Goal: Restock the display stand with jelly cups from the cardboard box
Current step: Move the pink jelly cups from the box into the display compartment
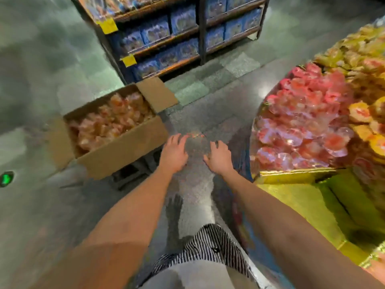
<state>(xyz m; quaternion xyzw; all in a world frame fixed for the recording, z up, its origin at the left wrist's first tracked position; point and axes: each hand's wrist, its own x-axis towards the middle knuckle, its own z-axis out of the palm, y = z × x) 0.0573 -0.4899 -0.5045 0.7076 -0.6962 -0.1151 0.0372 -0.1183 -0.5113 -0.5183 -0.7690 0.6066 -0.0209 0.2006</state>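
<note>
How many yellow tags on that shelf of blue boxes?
2 on the shelving unit: one yellow tag high at its left end, another lower down; more may be hidden.

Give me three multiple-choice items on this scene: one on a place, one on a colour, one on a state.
1. The cardboard box lies:
A) on the person's left
B) on the person's right
C) on a shelf

2. The jelly cups in the nearest section of the display stand are:
A) blue
B) pink
C) green

3. The box's top is:
A) taped shut
B) open
C) covered by a lid

Answers:
1 A: the box sits to the outside of the left hand, and the stand sits beside the right hand.
2 B: pink cups fill that section.
3 B: a flap sticks out and the contents show.
</note>
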